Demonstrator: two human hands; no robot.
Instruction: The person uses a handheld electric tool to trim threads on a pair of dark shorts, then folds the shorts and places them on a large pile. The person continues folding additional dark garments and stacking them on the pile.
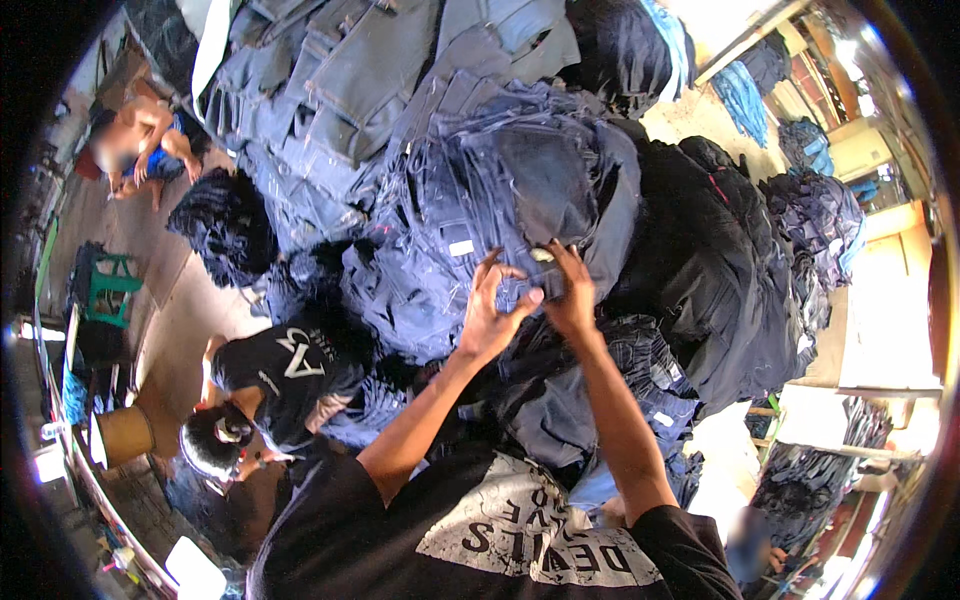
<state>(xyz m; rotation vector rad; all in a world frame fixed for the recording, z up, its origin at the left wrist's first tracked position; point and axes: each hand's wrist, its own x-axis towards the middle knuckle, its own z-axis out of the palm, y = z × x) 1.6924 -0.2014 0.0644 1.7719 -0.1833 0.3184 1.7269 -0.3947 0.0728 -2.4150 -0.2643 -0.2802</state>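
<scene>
Both my hands are over a heap of dark blue denim garments (560, 190) in the middle. My left hand (490, 318) is raised above the cloth, its thumb and curved fingers apart with nothing between them. Close beside it, my right hand (572, 300) has its fingers bent down at the denim. What its fingers hold, if anything, is hard to make out. A small pale yellowish piece (541, 255) shows by the right fingertips. Left of them, a white label (461, 248) lies on the denim.
Stacked grey-blue denim (340, 90) rises at the far side, black garments (720, 260) at the right. A person in a black shirt (285, 375) bends at the left; another person (150, 140) sits farther off. A green stool (113, 290) and a brown container (125, 435) stand left.
</scene>
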